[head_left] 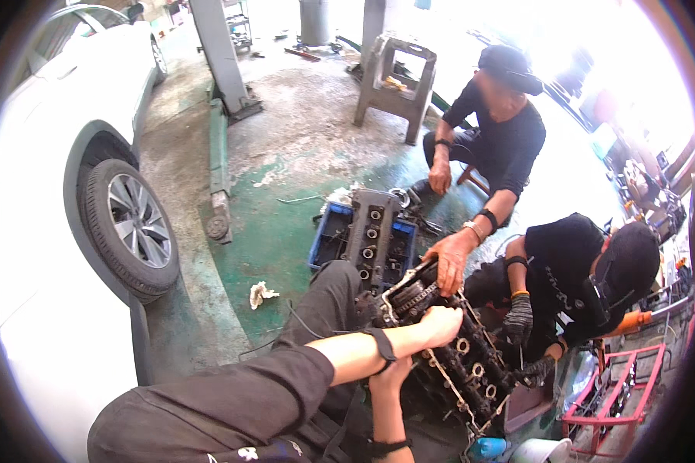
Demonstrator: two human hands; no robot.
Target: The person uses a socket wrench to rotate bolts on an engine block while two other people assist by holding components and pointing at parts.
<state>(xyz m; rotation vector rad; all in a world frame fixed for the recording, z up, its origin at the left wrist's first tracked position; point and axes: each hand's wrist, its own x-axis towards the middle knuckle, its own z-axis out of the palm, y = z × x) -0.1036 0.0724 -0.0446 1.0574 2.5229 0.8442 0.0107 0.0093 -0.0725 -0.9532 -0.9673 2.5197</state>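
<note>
In front of me is a dark, oily engine [479,376], lying tilted, with a pale rim along its edge and round openings down its top. My left hand [440,326] reaches across and is closed in a fist over its upper part; what the fingers hold, if anything, is hidden. My right hand [391,373] is below my left forearm, against the engine's near side, and its fingers are covered. Just beyond my left fist, a co-worker's bare hand [453,258] rests on the engine's end, by a chain [418,298]. Another co-worker's gloved hand [519,318] is at its right side.
A grey valve cover [369,231] lies across a blue crate [328,239] ahead. One co-worker squats beyond, another crouches at right. A white car [46,231] stands at left. A stool [398,85], a crumpled rag [262,295], a red metal frame [618,386] and a white bucket [540,451] surround us.
</note>
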